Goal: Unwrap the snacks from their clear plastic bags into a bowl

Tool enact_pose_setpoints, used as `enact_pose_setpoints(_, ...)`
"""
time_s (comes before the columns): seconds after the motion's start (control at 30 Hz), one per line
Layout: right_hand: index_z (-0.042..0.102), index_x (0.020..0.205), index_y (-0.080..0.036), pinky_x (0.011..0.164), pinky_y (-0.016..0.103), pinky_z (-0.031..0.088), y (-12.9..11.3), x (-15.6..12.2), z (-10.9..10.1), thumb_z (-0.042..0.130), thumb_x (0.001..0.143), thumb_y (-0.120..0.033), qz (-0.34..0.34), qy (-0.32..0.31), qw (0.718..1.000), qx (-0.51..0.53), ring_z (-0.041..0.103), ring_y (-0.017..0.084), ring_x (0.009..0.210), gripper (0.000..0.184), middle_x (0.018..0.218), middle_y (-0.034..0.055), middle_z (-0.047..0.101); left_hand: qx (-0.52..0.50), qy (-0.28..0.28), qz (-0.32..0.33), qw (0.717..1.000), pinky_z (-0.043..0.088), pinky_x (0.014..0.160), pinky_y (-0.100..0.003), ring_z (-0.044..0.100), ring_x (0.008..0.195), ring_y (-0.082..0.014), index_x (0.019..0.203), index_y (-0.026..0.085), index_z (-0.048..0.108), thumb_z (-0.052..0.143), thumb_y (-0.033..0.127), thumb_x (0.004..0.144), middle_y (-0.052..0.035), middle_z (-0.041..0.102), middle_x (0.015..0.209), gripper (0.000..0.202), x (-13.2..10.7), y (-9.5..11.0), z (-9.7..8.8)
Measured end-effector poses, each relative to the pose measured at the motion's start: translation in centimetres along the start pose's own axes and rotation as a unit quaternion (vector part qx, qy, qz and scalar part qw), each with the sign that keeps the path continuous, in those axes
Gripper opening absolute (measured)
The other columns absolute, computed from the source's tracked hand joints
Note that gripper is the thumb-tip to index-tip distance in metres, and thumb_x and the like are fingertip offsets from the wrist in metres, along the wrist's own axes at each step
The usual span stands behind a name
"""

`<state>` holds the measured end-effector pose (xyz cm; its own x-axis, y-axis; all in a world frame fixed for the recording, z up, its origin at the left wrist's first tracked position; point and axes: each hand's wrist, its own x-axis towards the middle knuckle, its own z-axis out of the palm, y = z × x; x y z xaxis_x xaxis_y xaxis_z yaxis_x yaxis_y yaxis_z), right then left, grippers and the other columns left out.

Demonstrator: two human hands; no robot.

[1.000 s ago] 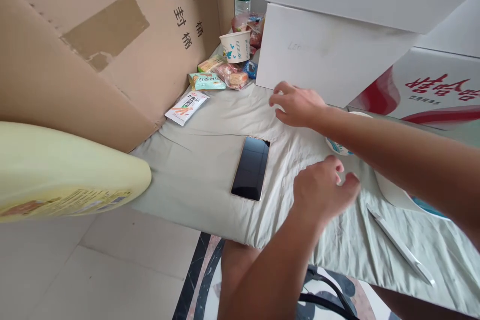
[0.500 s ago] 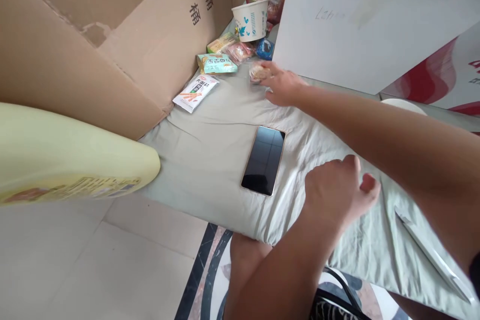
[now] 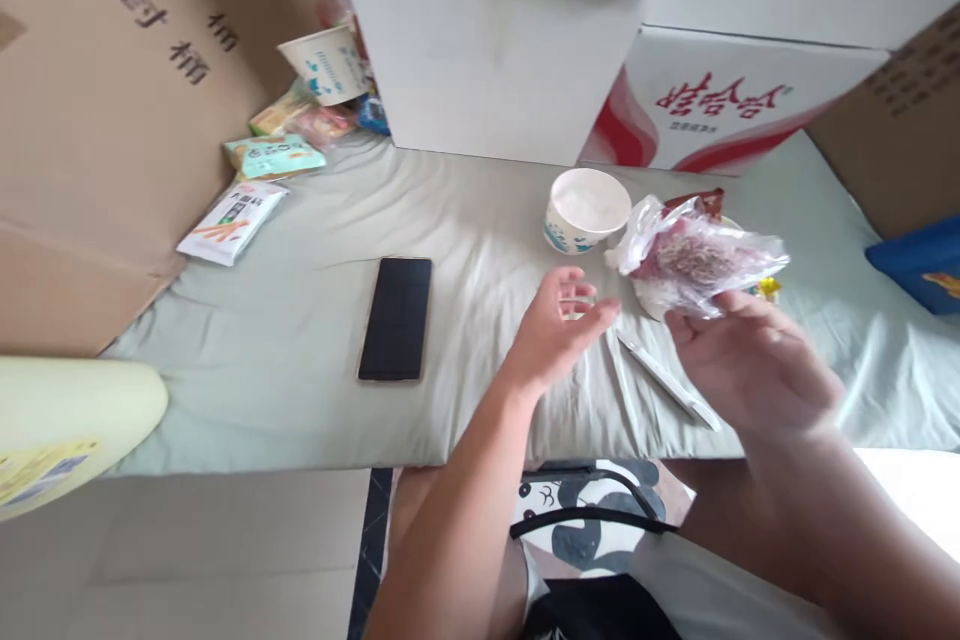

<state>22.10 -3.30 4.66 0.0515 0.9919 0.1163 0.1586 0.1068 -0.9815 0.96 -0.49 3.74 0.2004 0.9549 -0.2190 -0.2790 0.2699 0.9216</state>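
My left hand point(image 3: 566, 320) hovers over the bed sheet with its fingers loosely curved and apart, holding nothing. Just beyond it stands a white paper bowl point(image 3: 587, 207) with a blue print. My right hand point(image 3: 757, 355) is at the right, slightly blurred, with thumb and forefinger at the lower edge of a crumpled clear plastic bag point(image 3: 701, 255). Something pinkish with dark specks shows through the bag. Other packets partly hidden behind it include a brown-red wrapper point(image 3: 701, 200). A slim white stick-like object point(image 3: 667, 382) lies between my hands.
A black-screened phone point(image 3: 395, 320) lies on the sheet point(image 3: 480, 320). To the left are a white snack packet point(image 3: 232, 222), a mint-green packet point(image 3: 276, 156) and another paper bowl point(image 3: 328, 67). White cartons point(image 3: 495, 60) stand behind, a brown carton point(image 3: 82, 170) at left. A pale yellow container point(image 3: 75, 420) juts in.
The view has turned right. My right hand has left the snack pile, where the small wrapped packet is gone, and come to the plastic bag. My left hand has opened from a loose fist.
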Motion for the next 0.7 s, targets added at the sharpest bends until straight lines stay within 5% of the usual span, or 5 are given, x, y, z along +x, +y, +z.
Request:
enact_pose_setpoints(0.1, 0.072, 0.107, -0.041, 0.109, 0.060, 0.054, 2.9, -1.6, 0.0, 0.060, 0.089, -0.058, 0.040, -0.080, 0.990, 0.110, 0.074, 0.032, 0.118, 0.028, 0.123, 0.0073, 0.075, -0.027, -0.045, 0.048, 0.997, 0.057, 0.092, -0.035, 0.068, 0.113, -0.0227, 0.139, 0.029, 0.049, 0.085, 0.042, 0.077, -0.0109, 0.064, 0.139, 0.073, 1.1, -1.1, 1.0)
enact_pose_setpoints(0.3, 0.071, 0.131, -0.036, 0.105, 0.048, 0.059, 4.2, -2.3, 0.0, 0.066, 0.096, -0.051, 0.054, -0.224, 0.959, 0.166, 0.072, 0.025, 0.117, 0.038, 0.132, 0.0083, 0.069, 0.029, -0.026, 0.074, 0.997, 0.061, 0.083, -0.036, 0.072, 0.103, -0.0228, 0.138, 0.036, 0.051, 0.076, 0.058, 0.082, -0.0062, 0.071, 0.126, 0.065, 1.9, -2.4, 0.9)
enact_pose_setpoints(0.4, 0.071, 0.133, -0.028, 0.098, 0.041, 0.061, 3.3, -1.6, -1.2, 0.061, 0.100, -0.039, -0.010, -0.266, 0.960, 0.087, 0.069, 0.021, 0.110, 0.036, 0.122, 0.0101, 0.066, 0.050, -0.038, 0.102, 0.993, 0.061, 0.090, -0.042, 0.070, 0.116, -0.0290, 0.137, 0.034, 0.051, 0.080, 0.067, 0.074, -0.0101, 0.069, 0.134, 0.077, 2.5, -3.2, 0.5)
enact_pose_setpoints(0.5, 0.075, 0.124, -0.022, 0.102, 0.042, 0.058, 2.6, -1.0, -2.1, 0.058, 0.099, -0.029, -0.065, -0.288, 0.955, -0.029, 0.066, 0.023, 0.117, 0.030, 0.118, 0.0114, 0.068, 0.121, -0.010, 0.124, 0.985, 0.061, 0.089, -0.039, 0.072, 0.109, -0.0256, 0.131, 0.032, 0.053, 0.077, 0.064, 0.080, -0.0086, 0.071, 0.127, 0.065, 3.4, -4.1, 0.2)
enact_pose_setpoints(0.7, 0.074, 0.105, -0.019, 0.086, 0.041, 0.058, 2.4, -1.4, -3.8, 0.055, 0.096, -0.026, -0.040, -0.151, 0.930, -0.332, 0.071, 0.027, 0.099, 0.023, 0.119, 0.0157, 0.068, 0.317, 0.118, 0.215, 0.916, 0.058, 0.092, -0.034, 0.066, 0.120, -0.0257, 0.116, 0.024, 0.068, 0.063, 0.058, 0.093, -0.0112, 0.062, 0.136, 0.040, 4.7, -5.5, -1.7)
